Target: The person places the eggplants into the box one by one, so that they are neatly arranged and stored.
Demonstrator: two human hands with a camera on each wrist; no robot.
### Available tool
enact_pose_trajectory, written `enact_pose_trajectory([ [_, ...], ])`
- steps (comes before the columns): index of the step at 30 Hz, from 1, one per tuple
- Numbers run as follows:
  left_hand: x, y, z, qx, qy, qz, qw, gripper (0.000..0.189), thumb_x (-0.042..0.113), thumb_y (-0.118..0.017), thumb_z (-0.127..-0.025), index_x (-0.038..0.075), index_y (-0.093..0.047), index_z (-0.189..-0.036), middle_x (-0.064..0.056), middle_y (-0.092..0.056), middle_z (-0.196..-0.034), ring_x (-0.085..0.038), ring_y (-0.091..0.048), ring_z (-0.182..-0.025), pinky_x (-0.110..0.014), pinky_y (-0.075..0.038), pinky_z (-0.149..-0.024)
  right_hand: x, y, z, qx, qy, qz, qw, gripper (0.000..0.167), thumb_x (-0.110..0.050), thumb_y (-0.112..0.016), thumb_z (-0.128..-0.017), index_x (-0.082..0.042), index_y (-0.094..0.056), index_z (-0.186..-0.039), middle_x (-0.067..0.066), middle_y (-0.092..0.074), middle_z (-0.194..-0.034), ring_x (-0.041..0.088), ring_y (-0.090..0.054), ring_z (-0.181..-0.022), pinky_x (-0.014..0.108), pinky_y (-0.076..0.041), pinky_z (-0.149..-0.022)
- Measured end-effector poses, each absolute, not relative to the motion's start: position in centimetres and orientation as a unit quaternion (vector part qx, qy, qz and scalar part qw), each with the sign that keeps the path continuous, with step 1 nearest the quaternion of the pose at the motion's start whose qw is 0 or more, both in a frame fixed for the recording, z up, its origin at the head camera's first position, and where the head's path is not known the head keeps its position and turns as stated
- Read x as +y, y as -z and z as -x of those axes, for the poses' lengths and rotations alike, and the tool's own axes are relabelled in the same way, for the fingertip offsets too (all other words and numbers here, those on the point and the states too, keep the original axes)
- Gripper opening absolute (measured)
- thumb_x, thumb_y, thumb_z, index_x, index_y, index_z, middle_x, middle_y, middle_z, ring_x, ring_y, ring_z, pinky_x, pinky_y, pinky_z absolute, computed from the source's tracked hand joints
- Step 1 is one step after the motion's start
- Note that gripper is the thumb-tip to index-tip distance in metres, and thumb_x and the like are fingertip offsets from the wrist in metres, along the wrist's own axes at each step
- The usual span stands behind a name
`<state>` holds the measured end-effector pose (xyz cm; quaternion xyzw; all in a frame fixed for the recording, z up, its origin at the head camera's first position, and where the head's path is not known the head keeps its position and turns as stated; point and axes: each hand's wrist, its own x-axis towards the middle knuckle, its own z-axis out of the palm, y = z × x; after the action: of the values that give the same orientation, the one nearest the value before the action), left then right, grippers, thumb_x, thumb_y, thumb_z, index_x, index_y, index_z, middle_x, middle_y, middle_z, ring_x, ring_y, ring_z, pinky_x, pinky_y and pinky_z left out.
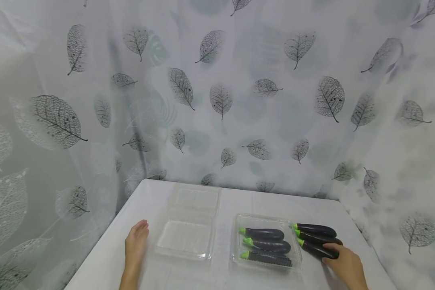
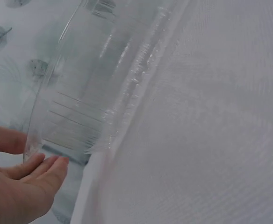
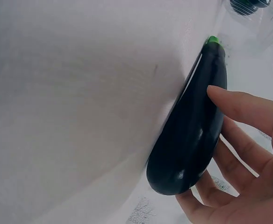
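Observation:
In the head view, my right hand (image 1: pixel 346 264) grips the nearest of three dark eggplants lying side by side at the table's right. The right wrist view shows that eggplant (image 3: pixel 192 126) whole, glossy with a green stem end; my thumb lies along one side and the fingers reach round the other. Three more eggplants (image 1: pixel 268 245) lie in a clear plastic container (image 1: pixel 264 220) left of this hand. My left hand (image 1: pixel 135 243), fingers extended, is beside an unfilled clear clamshell container (image 1: pixel 185 237). Its fingertips overlap the clear plastic wall in the left wrist view.
A white cloth covers the table (image 1: pixel 275 201). The clamshell's raised lid (image 1: pixel 197 199) stretches toward the back edge. Behind and at both sides hangs a pale curtain (image 1: pixel 239 121) printed with grey leaves. Two further eggplants (image 1: pixel 315 229) lie just beyond the gripped one.

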<state>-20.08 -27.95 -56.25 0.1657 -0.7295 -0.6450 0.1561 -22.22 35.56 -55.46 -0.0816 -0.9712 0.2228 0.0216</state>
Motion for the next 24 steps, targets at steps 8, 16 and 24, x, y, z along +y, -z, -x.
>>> enact_pose_trajectory([
  [8, -27.9, 57.0, 20.5, -0.688, 0.696, -0.15, 0.139, 0.046, 0.006, -0.047, -0.11, -0.004, -0.039, -0.155, -0.023, -0.045, -0.158, -0.033, -0.046, -0.146, -0.007, -0.046, -0.102, 35.4, 55.2, 22.3, -0.972, -0.217, 0.09, 0.008, 0.056, -0.018, -0.091, -0.073, 0.002, -0.071, -0.121, 0.038, -0.063, -0.125, 0.062, -0.056, -0.118, 0.074, -0.049, -0.093],
  [16, -27.6, 57.3, 20.7, -0.646, 0.74, -0.12, 0.145, 0.045, 0.005, -0.045, -0.111, -0.006, -0.038, -0.154, -0.023, -0.045, -0.157, -0.029, -0.047, -0.146, -0.02, -0.046, -0.112, 35.4, 55.1, 22.0, -0.971, -0.216, 0.104, 0.0, 0.056, -0.019, -0.09, -0.073, 0.003, -0.071, -0.121, 0.04, -0.062, -0.124, 0.063, -0.056, -0.116, 0.074, -0.049, -0.092],
  [24, -27.6, 57.5, 20.8, -0.626, 0.757, -0.108, 0.152, 0.045, 0.005, -0.044, -0.112, -0.007, -0.037, -0.154, -0.024, -0.045, -0.156, -0.031, -0.047, -0.146, -0.02, -0.046, -0.111, 35.6, 54.5, 21.6, -0.97, -0.219, 0.103, 0.005, 0.057, -0.024, -0.09, -0.075, 0.001, -0.071, -0.123, 0.04, -0.061, -0.125, 0.063, -0.055, -0.116, 0.074, -0.048, -0.093],
])
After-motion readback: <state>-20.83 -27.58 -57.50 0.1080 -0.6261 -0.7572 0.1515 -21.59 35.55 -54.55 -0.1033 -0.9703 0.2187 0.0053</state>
